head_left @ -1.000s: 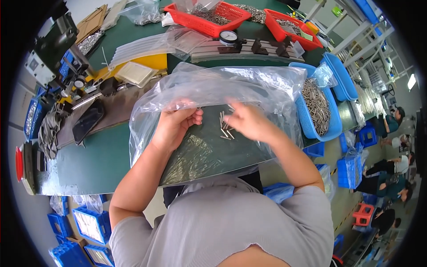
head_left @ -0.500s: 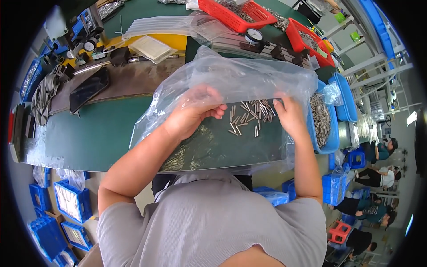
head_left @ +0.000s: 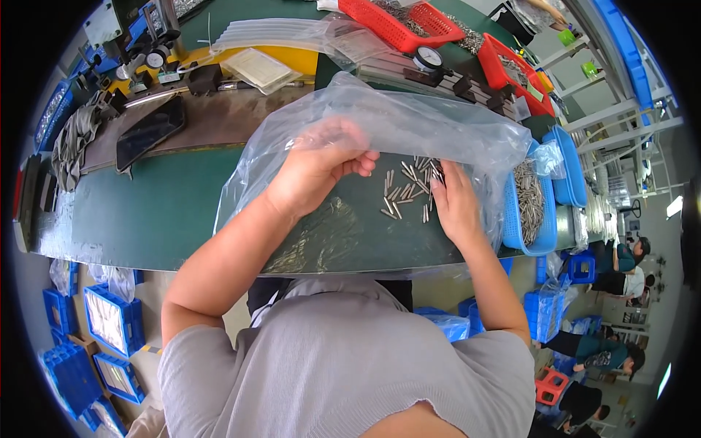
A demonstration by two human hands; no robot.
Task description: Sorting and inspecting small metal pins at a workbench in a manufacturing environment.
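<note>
Sorting step, mid-bench: left hand [head_left: 318,171] half-curled inside clear bag [head_left: 409,128], gripping nothing visible; right hand [head_left: 456,208] flat w/ fingertips on loose metal pins [head_left: 409,191] — next move likely needs gathering pins rightward w/o scattering.

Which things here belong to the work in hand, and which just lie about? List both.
In hand: left hand; right hand; clear plastic bag; small metal pins.

Lying about: blue basket of pins; red baskets; dial gauge; black phone; grey gloves.
</note>
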